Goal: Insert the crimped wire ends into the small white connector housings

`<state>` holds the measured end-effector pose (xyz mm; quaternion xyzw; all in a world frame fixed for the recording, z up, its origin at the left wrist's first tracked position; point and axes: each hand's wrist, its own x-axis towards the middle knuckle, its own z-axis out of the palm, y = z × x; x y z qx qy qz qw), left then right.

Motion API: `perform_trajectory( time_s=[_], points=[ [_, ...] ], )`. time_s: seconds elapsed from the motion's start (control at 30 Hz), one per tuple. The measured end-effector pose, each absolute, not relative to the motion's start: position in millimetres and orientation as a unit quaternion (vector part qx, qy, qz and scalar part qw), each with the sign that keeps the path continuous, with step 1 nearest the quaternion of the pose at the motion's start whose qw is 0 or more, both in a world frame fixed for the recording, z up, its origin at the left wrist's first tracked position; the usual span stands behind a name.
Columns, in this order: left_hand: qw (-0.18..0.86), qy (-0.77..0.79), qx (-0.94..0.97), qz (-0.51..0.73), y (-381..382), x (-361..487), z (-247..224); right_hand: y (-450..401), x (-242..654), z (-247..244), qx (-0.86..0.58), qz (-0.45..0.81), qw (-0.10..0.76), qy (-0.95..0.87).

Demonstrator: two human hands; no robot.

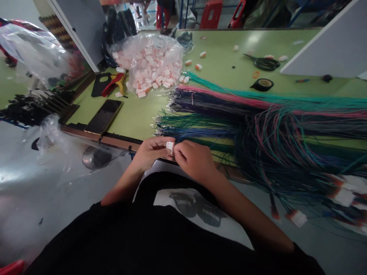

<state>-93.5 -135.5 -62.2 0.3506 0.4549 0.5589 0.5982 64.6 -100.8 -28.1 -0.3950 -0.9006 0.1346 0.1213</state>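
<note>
Close to my body, at the table's front edge, my left hand [151, 151] pinches a small white connector housing [169, 146] between thumb and fingers. Against the housing's right side, my right hand [195, 158] is closed with its fingertips together. Whatever those fingertips hold is hidden. Just beyond both hands lie bundles of cut wires with bare metal ends: blue wires [200, 132], green wires [197, 119], dark wires [206, 103], pink wires [223, 95] and teal wires [218, 86].
A clear bag of white-and-orange connectors [151, 63] lies at the back. Left of it are red-and-yellow pliers [116, 84] and a phone [103, 116]. Black tape [262, 84] and black-handled scissors [266, 63] lie back right. Wires with connectors [298, 218] hang over the right edge.
</note>
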Motion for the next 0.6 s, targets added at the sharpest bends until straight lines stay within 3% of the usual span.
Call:
perform_trajectory(
  time_s=[0.13,0.3,0.4,0.47,0.6],
  points=[
    [0.597,0.452,0.355,0.56,-135.8,-96.1,-61.6,-100.1,64.9,-27.6,-0.406,0.167,0.095,-0.893],
    [0.619,0.416,0.391,0.539,-137.5,-98.8,-53.5,-66.8,85.8,-16.2,-0.335,0.295,0.137,-0.884],
    [0.624,0.398,0.407,0.536,-138.2,-99.6,-49.9,-31.7,98.2,-10.3,-0.445,0.141,0.155,-0.87],
    [0.625,0.393,0.413,0.532,-138.3,-100.0,-49.8,-11.9,99.8,-12.1,-0.495,0.032,0.105,-0.862],
    [0.622,0.392,0.418,0.533,-137.8,-100.5,-53.0,3.9,91.2,-23.2,-0.437,-0.059,0.011,-0.897]
  ],
)
